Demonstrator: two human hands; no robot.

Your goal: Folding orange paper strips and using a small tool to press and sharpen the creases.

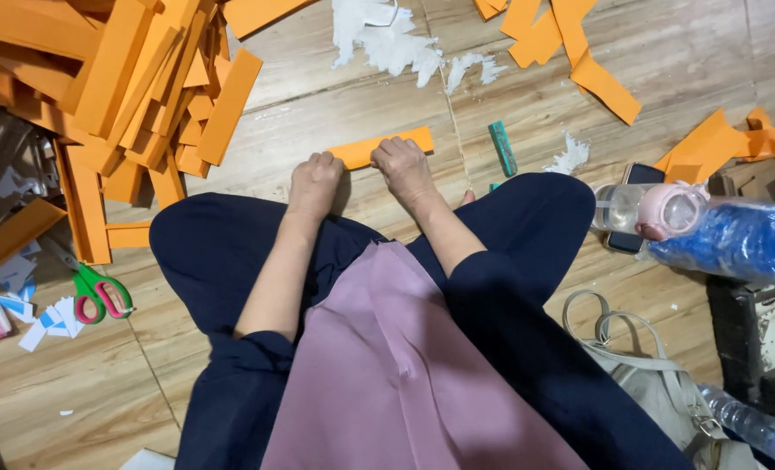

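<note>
Pink cloth and dark trousers fill the lower middle of the frame, the knees being spread wide so that a patch of wooden floor is left free between them as a work surface. On that patch, at the centre of the frame, an orange strip is laid flat and is pressed down by both hands. The left hand is set on the strip's left end, fingers curled together over it; the right hand is placed over its middle, fingers closed down on the card. Whether the strip is pinched or only pinned under the knuckles cannot be told. It appears to be held at two points so that it is kept from sliding on the smooth boards.

A big heap of orange strips is piled at the upper left, within the left arm's reach. Green-handled scissors are laid at the left edge, beside small white and blue scraps. Torn white paper is scattered at the top centre, and a small green bar lies just right of the hands. More orange offcuts are spread at the upper right. A clear bottle with a pink lid and a blue plastic-wrapped bundle are kept at the right, a grey bag below them
</note>
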